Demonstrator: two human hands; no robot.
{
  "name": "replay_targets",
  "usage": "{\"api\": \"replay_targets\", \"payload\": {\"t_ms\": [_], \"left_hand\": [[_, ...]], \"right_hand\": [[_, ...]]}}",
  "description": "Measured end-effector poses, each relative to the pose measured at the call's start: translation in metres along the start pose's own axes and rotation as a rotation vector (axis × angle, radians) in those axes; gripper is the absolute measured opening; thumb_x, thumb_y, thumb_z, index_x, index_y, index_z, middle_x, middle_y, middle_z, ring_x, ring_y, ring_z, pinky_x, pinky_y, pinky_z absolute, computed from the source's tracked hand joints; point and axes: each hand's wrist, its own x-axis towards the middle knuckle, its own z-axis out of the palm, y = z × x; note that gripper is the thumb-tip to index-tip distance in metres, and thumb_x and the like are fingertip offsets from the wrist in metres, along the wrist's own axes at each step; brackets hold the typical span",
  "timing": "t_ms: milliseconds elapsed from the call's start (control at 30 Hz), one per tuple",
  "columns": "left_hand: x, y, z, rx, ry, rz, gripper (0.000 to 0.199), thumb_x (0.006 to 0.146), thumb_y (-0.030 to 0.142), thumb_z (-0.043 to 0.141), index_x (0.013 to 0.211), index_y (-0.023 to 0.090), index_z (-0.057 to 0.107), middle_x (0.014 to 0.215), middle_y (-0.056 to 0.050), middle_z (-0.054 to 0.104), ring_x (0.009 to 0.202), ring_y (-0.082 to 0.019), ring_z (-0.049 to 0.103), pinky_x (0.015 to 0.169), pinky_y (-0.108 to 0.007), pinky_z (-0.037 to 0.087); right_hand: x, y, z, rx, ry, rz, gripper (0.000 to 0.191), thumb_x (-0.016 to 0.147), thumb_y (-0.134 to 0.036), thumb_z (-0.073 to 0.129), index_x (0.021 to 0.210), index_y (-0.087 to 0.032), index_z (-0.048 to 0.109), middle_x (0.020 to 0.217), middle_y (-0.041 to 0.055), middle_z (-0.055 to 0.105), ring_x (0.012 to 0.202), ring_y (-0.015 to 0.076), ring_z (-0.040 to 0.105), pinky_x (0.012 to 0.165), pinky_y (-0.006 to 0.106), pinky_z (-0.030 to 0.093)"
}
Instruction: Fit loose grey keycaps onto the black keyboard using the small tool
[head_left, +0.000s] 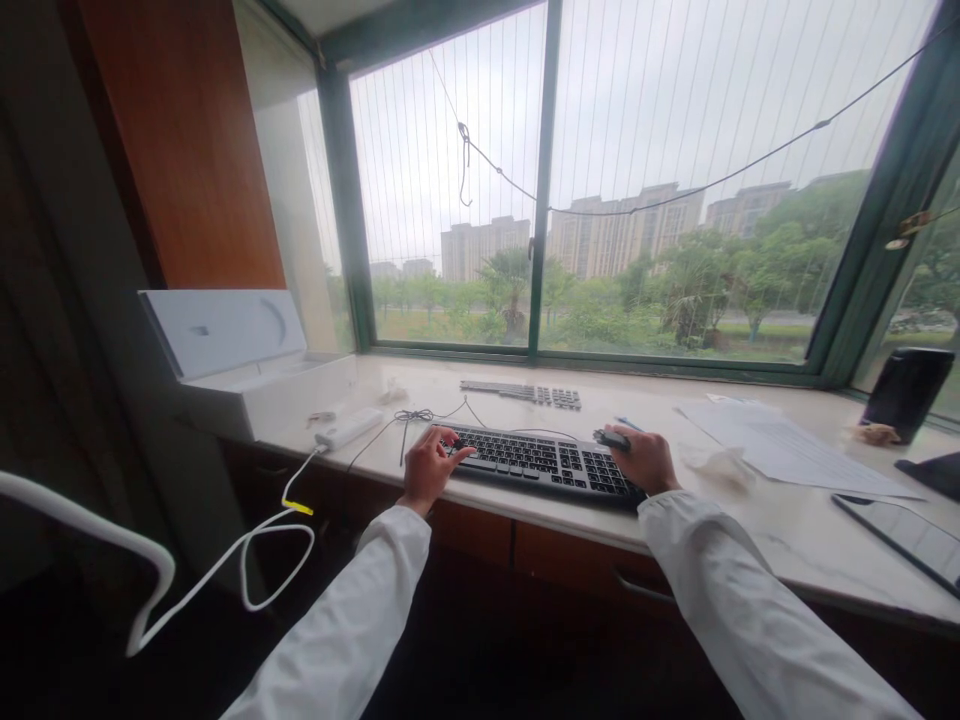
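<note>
A black keyboard [525,460] lies on the white counter in front of me, its cable running off behind it. My left hand [433,462] is at its left end, fingers curled over the far corner and thumb stretched across the near side, holding it. Above the keyboard's right end, my right hand [643,458] is closed around a small black brush-like tool [612,438]; its exact kind is hard to make out. Behind the keyboard, small grey keycaps [521,393] lie in rows on the counter.
An open white box [247,400] stands at the left, near a white power strip [349,428] with its cord hanging down. Paper sheets [795,450], a crumpled tissue [720,465], a tablet-like device [900,535] and a dark upright object [907,395] are at the right.
</note>
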Motion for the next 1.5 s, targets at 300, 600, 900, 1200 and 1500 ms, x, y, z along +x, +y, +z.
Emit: {"api": "replay_targets", "payload": {"t_ms": [300,600,900,1200,1500], "left_hand": [[-0.0003,-0.0024,0.002,-0.012,-0.004,-0.007,0.037,0.076,0.057,0.068,0.085,0.021,0.061,0.083,0.002,0.065,0.054,-0.01,0.054,0.063,-0.025,0.045],[0.0012,-0.0061,0.0035,-0.019,-0.021,-0.008,0.036,0.076,0.054,0.07,0.086,0.021,0.062,0.085,0.0,0.067,0.055,-0.011,0.055,0.062,-0.025,0.044],[0.0012,-0.0069,0.0039,-0.03,-0.022,-0.027,0.04,0.072,0.057,0.072,0.085,0.021,0.061,0.084,0.002,0.066,0.054,-0.011,0.054,0.061,-0.026,0.043],[0.0004,-0.005,0.0027,-0.025,-0.009,-0.026,0.04,0.073,0.058,0.07,0.086,0.021,0.061,0.085,0.002,0.066,0.053,-0.01,0.053,0.061,-0.026,0.043],[-0.0002,-0.0029,0.0015,-0.006,0.025,-0.011,0.036,0.079,0.056,0.067,0.089,0.021,0.063,0.086,0.001,0.066,0.055,-0.01,0.053,0.063,-0.025,0.044]], "right_hand": [[-0.0017,0.0069,0.0043,-0.051,-0.014,0.034,0.038,0.09,-0.043,0.042,0.08,-0.024,0.073,0.071,0.0057,0.072,0.061,0.0205,0.063,0.059,0.029,0.036],[-0.0026,0.0043,0.0009,-0.085,-0.031,0.064,0.032,0.088,-0.04,0.047,0.086,-0.025,0.075,0.073,0.0052,0.073,0.062,0.02,0.063,0.059,0.029,0.037],[-0.0019,0.0007,-0.003,-0.086,-0.054,0.082,0.031,0.088,-0.039,0.048,0.089,-0.024,0.075,0.079,0.0057,0.074,0.066,0.0196,0.065,0.061,0.028,0.037],[-0.0014,0.0017,-0.0005,-0.068,-0.066,0.059,0.034,0.09,-0.04,0.045,0.085,-0.024,0.075,0.075,0.0049,0.073,0.067,0.0201,0.066,0.06,0.028,0.038],[-0.0006,0.0036,0.0012,-0.067,-0.056,0.065,0.034,0.09,-0.041,0.044,0.089,-0.024,0.074,0.074,0.0051,0.073,0.068,0.0215,0.067,0.06,0.028,0.039]]}}
